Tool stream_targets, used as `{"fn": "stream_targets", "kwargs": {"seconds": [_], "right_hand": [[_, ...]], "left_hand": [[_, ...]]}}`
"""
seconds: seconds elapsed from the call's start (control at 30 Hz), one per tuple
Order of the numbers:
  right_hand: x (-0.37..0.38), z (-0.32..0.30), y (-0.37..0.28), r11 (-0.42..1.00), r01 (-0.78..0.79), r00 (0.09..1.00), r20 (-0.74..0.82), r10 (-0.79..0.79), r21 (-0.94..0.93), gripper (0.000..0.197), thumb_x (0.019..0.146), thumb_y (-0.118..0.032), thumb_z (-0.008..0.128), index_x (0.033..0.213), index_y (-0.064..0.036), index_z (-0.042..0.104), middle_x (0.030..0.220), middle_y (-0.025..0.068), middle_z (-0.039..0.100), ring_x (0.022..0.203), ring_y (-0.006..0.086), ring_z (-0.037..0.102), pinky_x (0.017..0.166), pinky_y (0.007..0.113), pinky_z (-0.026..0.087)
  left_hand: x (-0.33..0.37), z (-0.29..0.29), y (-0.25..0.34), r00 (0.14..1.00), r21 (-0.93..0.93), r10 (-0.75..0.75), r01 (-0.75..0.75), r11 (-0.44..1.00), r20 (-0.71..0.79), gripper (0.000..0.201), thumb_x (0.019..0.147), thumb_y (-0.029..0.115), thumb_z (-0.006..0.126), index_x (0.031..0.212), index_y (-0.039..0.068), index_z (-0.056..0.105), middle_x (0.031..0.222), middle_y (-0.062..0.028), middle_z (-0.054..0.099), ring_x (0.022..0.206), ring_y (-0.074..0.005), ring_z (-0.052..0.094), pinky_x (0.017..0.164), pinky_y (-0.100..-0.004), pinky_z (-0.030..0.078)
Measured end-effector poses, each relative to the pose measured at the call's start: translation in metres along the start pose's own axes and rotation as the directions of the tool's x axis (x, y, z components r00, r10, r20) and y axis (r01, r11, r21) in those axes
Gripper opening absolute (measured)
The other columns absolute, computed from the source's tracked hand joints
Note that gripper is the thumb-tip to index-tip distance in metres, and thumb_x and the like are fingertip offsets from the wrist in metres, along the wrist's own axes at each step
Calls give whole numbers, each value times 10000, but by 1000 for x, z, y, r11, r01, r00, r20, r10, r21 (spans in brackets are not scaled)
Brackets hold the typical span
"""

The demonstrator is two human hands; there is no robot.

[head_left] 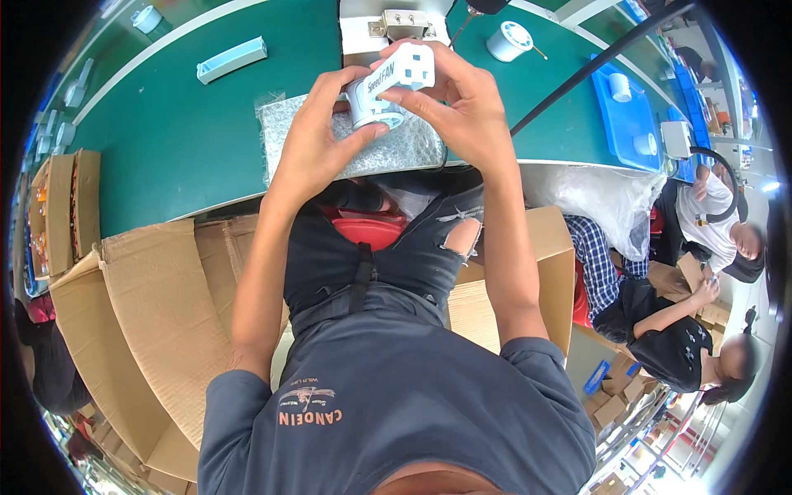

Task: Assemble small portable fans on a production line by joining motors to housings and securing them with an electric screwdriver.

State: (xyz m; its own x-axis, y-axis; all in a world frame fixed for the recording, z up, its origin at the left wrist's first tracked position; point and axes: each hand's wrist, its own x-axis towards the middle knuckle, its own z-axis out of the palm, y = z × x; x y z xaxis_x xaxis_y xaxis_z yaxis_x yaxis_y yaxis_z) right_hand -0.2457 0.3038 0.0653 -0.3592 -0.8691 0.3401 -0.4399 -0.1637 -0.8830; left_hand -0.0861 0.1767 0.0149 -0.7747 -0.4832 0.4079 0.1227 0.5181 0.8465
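Observation:
Over the near edge of a green bench [173, 148], both hands hold a small plastic fan casing. My left hand [312, 144] is closed round its pale blue round housing [363, 103], thumb at the lower rim. My right hand [470, 107] grips the white block-shaped part [412, 64], which has dark lettering and square openings in its end. Whether the two parts are joined I cannot tell. Beneath the hands lies a sheet of bubble wrap [276, 136]. Just beyond them a metal fixture [404, 23] stands on a white base.
A long pale blue plastic part [233, 60] lies far left, a white spool-like part [510, 41] far right. A blue tray [606, 124] holds white round parts. A black rod [602, 66] slants across the right. Cardboard boxes [157, 305] flank me. Co-workers [672, 351] sit at right.

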Motion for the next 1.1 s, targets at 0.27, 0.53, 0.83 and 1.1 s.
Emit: {"fn": "stream_targets", "kwargs": {"seconds": [0.27,0.53,0.83,1.1], "right_hand": [[2,-2,-5,977,160,987,1,-161,-140,457,839,34,782,1280,-21,680,1166,97,739,1053,205,729,895,334,612],[1,-13,0,967,128,992,41,-122,-220,428,806,-34,827,1217,-28,709,1104,120,760,1023,260,760,854,345,600],[-1,-23,-25,961,175,984,32,-173,-214,564,824,-56,819,1349,-24,617,1238,154,702,1043,258,719,887,351,585],[90,-48,-69,811,548,789,-447,-421,204,357,1044,-235,598,1285,23,545,800,105,657,621,157,621,560,279,532]], "left_hand": [[7,-3,2,999,-59,-31,32,998,29,662,740,119,895,1344,65,630,1257,-103,666,1117,-261,650,963,-360,512],[9,-2,4,997,-108,-66,71,992,49,659,745,114,896,1347,53,634,1221,-89,680,1113,-219,649,989,-367,503],[9,6,10,997,-132,-71,70,989,2,562,777,131,884,1282,4,674,1198,-117,688,1093,-208,656,968,-351,500],[18,10,17,998,133,-22,14,991,57,565,800,249,871,1300,72,678,1193,-101,669,1043,-294,668,892,-336,524]]}}
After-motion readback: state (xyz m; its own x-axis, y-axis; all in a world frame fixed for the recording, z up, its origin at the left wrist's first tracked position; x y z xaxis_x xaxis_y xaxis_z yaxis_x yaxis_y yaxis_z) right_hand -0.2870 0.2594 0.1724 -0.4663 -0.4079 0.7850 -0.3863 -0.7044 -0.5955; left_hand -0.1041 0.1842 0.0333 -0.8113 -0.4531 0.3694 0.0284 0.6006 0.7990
